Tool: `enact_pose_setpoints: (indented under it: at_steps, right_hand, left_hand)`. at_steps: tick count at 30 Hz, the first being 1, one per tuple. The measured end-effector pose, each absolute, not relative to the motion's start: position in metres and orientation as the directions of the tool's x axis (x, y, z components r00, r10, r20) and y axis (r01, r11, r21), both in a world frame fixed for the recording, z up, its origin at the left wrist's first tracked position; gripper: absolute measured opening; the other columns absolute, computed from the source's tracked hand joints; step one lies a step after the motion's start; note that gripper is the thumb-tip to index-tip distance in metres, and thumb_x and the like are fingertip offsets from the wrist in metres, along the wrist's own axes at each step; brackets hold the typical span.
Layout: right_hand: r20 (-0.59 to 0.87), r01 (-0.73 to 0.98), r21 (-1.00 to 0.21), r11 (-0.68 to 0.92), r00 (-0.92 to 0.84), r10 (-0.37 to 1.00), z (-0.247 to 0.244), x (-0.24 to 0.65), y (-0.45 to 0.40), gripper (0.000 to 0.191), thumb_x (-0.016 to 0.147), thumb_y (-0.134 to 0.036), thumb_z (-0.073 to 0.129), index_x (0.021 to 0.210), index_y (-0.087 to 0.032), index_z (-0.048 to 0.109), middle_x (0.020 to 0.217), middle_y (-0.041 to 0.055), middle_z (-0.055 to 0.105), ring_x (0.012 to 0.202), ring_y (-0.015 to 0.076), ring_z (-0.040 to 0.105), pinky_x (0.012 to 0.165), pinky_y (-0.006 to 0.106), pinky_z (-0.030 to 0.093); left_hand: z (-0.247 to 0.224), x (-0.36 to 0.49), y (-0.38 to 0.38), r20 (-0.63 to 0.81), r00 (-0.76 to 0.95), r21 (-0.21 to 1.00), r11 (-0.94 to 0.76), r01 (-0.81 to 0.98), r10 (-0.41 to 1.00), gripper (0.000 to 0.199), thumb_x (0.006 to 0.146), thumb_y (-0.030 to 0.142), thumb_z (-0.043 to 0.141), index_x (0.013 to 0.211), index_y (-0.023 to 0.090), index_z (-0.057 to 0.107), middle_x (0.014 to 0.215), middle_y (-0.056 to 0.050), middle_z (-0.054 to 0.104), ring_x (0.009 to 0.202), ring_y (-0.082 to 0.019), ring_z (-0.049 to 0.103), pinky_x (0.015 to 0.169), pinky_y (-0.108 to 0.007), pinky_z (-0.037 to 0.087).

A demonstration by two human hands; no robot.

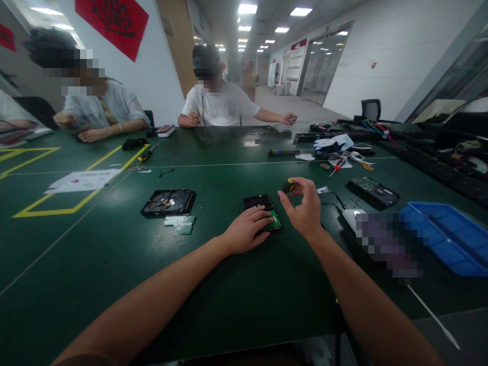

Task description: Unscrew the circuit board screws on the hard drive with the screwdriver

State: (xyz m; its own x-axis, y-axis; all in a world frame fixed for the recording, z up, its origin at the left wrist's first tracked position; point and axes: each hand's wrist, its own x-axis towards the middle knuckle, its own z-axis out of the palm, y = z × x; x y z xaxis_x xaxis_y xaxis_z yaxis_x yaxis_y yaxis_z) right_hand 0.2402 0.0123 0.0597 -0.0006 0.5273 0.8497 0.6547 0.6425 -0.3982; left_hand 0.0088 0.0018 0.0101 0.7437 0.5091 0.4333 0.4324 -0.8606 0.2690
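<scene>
A black hard drive (259, 202) with a green circuit board (275, 220) lies on the green table in front of me. My left hand (247, 229) rests on it, fingers stretched out over the board and partly hiding it. To the right, my right hand (303, 206) is closed on a screwdriver with a black and yellow handle (288, 185), raised just beside the drive. The screwdriver's tip cannot be made out. Another hard drive (168, 202) lies to the left, with a detached circuit board (180, 224) and several tiny screws by it.
On the right are a third hard drive (373, 192), a blue tray (450, 236) and a cabled device, partly blurred. A red screwdriver (337, 165), gloves (333, 143) and electronics lie farther back. A paper sheet (84, 180) is on the left. Two people sit across the table.
</scene>
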Motion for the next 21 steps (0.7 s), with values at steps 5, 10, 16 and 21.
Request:
enact_pose_setpoints:
  at_steps: [5, 10, 16, 21]
  right_hand:
    - [0.828, 0.635, -0.444, 0.633, 0.019, 0.561, 0.0556, 0.2399, 0.0137, 0.045, 0.098, -0.027, 0.07, 0.14, -0.03, 0.054, 0.127, 0.0104, 0.066, 0.097, 0.0255, 0.071, 0.081, 0.048, 0.067]
    - [0.827, 0.621, -0.435, 0.652, -0.011, 0.562, 0.0548, 0.2394, 0.0133, 0.047, 0.1, -0.023, 0.066, 0.144, -0.03, 0.053, 0.131, 0.0109, 0.067, 0.1, 0.0252, 0.072, 0.083, 0.048, 0.067]
    - [0.821, 0.637, -0.406, 0.655, -0.06, 0.568, 0.0588, 0.2403, 0.0131, 0.049, 0.098, -0.024, 0.07, 0.145, -0.032, 0.054, 0.13, 0.01, 0.067, 0.102, 0.026, 0.071, 0.083, 0.049, 0.068]
    - [0.795, 0.595, -0.466, 0.655, -0.043, 0.605, 0.0584, 0.2382, 0.0112, 0.052, 0.099, -0.023, 0.067, 0.148, -0.03, 0.051, 0.136, 0.0117, 0.067, 0.101, 0.0256, 0.074, 0.087, 0.049, 0.068]
  left_hand:
    - [0.0092, 0.0085, 0.0026, 0.444, 0.741, 0.268, -0.864, 0.426, 0.503, 0.044, 0.104, 0.036, 0.063, 0.145, 0.023, 0.061, 0.148, -0.013, 0.065, 0.153, -0.034, 0.05, 0.127, -0.06, 0.044]
    - [0.0077, 0.0086, 0.0035, 0.443, 0.746, 0.259, -0.867, 0.425, 0.498, 0.043, 0.104, 0.036, 0.063, 0.145, 0.021, 0.062, 0.149, -0.013, 0.065, 0.154, -0.034, 0.049, 0.127, -0.059, 0.043]
    - [0.008, 0.0092, 0.0033, 0.45, 0.742, 0.265, -0.868, 0.42, 0.497, 0.043, 0.103, 0.035, 0.063, 0.144, 0.023, 0.062, 0.148, -0.013, 0.065, 0.153, -0.034, 0.05, 0.127, -0.059, 0.044]
    - [0.0083, 0.0089, 0.0023, 0.453, 0.739, 0.259, -0.866, 0.427, 0.499, 0.043, 0.104, 0.035, 0.063, 0.144, 0.022, 0.062, 0.148, -0.013, 0.065, 0.153, -0.034, 0.05, 0.127, -0.058, 0.044]
